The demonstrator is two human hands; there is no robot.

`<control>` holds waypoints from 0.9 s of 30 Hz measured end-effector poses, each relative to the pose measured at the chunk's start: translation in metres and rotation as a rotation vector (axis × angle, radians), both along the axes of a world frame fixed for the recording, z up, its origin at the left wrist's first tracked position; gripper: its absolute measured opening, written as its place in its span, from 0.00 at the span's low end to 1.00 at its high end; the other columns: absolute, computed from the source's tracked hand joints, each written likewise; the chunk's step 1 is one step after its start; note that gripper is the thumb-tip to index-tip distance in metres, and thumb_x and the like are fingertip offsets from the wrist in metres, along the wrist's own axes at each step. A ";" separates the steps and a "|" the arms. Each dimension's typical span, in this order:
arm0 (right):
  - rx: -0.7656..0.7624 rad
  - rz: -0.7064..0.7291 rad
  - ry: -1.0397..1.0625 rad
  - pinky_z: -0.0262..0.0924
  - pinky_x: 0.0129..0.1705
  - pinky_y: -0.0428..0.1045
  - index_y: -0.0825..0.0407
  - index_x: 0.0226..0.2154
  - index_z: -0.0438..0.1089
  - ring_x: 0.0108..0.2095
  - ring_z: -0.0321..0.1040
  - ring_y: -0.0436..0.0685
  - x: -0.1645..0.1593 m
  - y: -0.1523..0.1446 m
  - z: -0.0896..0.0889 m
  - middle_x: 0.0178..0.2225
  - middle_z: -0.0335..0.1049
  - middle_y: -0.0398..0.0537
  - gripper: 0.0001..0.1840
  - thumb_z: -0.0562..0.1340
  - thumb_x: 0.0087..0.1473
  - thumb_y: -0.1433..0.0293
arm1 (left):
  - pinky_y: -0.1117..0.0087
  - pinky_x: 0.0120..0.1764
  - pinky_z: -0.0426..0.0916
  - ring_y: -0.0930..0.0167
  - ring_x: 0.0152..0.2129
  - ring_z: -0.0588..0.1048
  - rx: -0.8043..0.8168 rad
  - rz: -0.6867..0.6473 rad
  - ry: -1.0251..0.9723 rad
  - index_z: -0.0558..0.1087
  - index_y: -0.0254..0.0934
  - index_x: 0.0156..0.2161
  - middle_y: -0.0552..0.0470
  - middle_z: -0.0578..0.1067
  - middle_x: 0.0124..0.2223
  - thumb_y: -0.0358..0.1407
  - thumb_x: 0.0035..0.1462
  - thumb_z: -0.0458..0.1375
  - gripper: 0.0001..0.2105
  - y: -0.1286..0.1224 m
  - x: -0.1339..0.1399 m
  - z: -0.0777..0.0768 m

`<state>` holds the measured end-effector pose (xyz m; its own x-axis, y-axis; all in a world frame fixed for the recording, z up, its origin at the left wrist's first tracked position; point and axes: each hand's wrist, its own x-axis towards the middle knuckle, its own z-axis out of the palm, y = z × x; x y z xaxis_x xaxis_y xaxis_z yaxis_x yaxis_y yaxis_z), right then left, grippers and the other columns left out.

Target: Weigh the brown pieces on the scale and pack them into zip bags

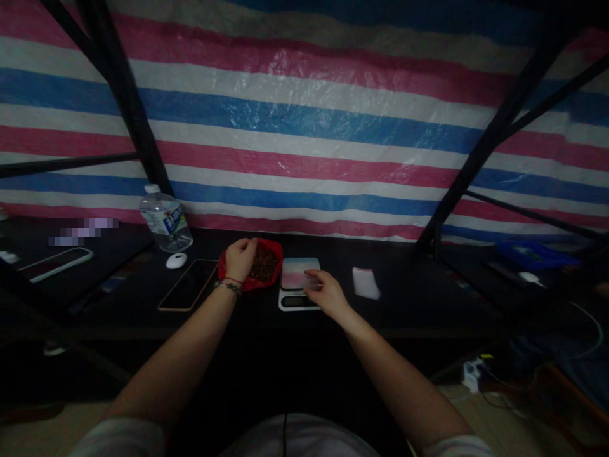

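Beyond the left hand [240, 259] and the right hand [328, 293] hangs a striped sheet [309, 95], slack enough behind the black table [404, 304] that I doubt it would stop anything knocked backwards. Out to the left of the left hand stands a plastic bottle [166, 222], upright and capped; a wide sweep of that forearm might tip it. Under the left hand sits the red bag [275, 279], its mouth open; the fingers are bunched at its near-left side, but I can't tell whether they pinch the rim or what's inside. A tug on that soft rim could fold the bag over. Just left of the same wrist lies a phone [189, 284], where anything dropped might land. By the right hand's fingertips is the scale [295, 270], close beside the bag, so a bulging side could lean on it and spoil the reading. Right of that hand lies a pale stack [365, 284], light enough to be brushed askew. Between the right thumb and fingers, which stand slightly apart, shows a filmy piece [311, 281]; whether it's gripped, I can't tell, and a loose hold could let it slip. Smallest, the brown bits [264, 265] beneath the left hand would scatter easily.
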<state>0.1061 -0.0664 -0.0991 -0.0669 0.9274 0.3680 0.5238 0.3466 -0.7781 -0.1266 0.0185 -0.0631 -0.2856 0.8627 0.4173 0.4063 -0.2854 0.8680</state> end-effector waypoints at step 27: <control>-0.251 0.038 0.148 0.60 0.29 0.46 0.52 0.35 0.71 0.27 0.67 0.51 -0.051 -0.037 -0.004 0.30 0.73 0.45 0.21 0.71 0.35 0.64 | 0.77 0.21 0.62 0.79 0.16 0.65 -0.204 -0.411 -1.121 0.61 0.37 0.22 0.59 0.62 0.21 0.39 0.48 0.56 0.11 -0.093 0.063 -0.014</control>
